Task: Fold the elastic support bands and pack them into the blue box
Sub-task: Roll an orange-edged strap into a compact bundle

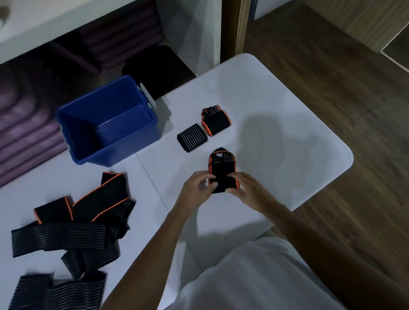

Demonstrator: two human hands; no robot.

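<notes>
On white table (278, 101), head view | left hand (197, 186) and right hand (246, 188) pinch orange-edged black elastic band (222, 170), folded, fingers curled on its near end | empty blue plastic box (109, 121) at 10 o'clock | two folded bands (203, 129) at 12 | unfolded band pile (69, 231) at 8

Hands: two, the left hand (198, 184) and the right hand (246, 187), both on one band at the centre of the white table (278, 101)
Folded bands: three – an orange-edged band (222, 171) under the fingers, a second orange-edged bundle (216, 121) at 12 o'clock from it, a striped bundle (192, 137) at 11 o'clock
Unfolded bands: a tangled heap (71, 231) at 8 o'clock; the overlap hides the exact count
Blue boxes: one, the blue box (109, 121) at 10 o'clock
</notes>
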